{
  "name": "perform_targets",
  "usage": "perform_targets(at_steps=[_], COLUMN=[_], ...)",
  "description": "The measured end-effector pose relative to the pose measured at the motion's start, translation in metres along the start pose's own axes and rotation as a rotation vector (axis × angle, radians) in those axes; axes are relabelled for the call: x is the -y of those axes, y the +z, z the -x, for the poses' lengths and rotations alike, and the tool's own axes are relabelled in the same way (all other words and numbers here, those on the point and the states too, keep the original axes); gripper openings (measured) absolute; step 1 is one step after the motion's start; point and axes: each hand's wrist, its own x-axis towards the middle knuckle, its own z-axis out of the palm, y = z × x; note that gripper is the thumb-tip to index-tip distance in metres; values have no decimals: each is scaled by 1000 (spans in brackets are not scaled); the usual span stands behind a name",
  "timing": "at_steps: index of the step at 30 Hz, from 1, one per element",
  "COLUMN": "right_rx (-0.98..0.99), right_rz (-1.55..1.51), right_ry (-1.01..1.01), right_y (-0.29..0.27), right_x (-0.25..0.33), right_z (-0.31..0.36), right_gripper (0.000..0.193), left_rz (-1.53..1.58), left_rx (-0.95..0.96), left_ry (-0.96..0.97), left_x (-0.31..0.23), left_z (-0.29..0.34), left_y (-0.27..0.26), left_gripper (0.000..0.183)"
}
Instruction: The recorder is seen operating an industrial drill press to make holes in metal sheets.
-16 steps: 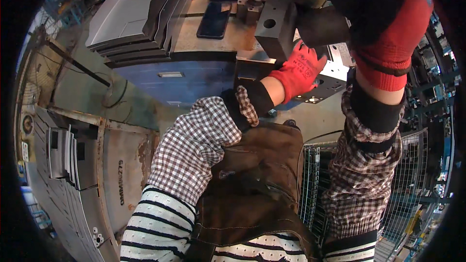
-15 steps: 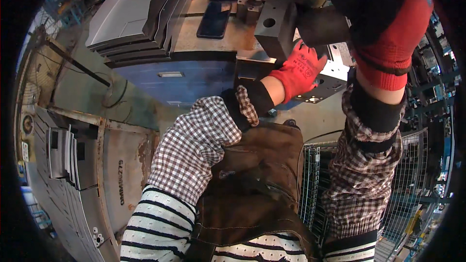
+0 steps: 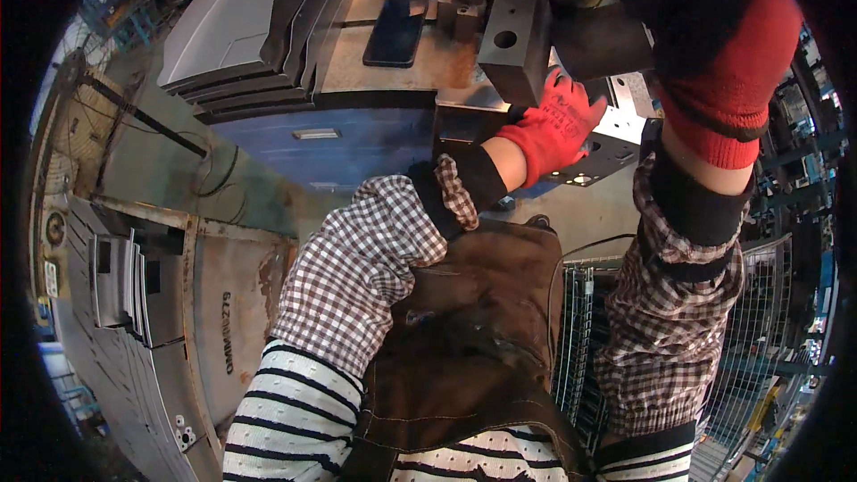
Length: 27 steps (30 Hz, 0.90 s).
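My left hand (image 3: 555, 128), in a red glove, is closed at the near edge of a shiny sheet-metal part (image 3: 616, 141) with several holes. Its fingertips are partly hidden behind the part and the glove. Just beyond that hand stands a dark steel block (image 3: 511, 58) with a round hole in its face. My right hand (image 3: 705, 27), in a red glove with a dark palm side, is raised at the upper right over the work. A dark rounded metal piece (image 3: 603, 43) lies between the block and the right hand. The right fingers are lost in dark blur at the top edge.
On the bench top (image 3: 357, 71) lie a dark phone (image 3: 394, 33) and small metal blocks (image 3: 460, 16). Stacked bent metal sheets (image 3: 254, 27) stand at the left, above a blue drawer cabinet (image 3: 330, 138). A rusty bin (image 3: 237, 303) is lower left, a wire basket (image 3: 750, 321) lower right.
The right hand has shifted slightly to the right. The left hand stays at the sheet-metal part, and the whole view has moved a little.
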Motion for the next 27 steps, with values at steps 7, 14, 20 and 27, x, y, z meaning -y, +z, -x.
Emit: perform_targets(at_steps=[7, 14, 20, 27], right_rx=[-4, 5, -3, 4], right_rz=[-5, -19, -39, -93], right_ry=[6, 21, 30, 31], right_y=[-3, -1, 2, 12], right_x=[-1, 1, 5, 5], right_z=[2, -1, -1, 0], right_gripper=[40, 40, 40, 40], left_rz=[-70, 12, -60, -3], left_rx=[40, 123, 252, -218], left_ry=[7, -30, -28, 11], left_x=[-4, -2, -7, 3], left_z=[-3, -9, -13, -8], left_y=[-4, -8, -24, 24], left_gripper=[47, 58, 56, 55])
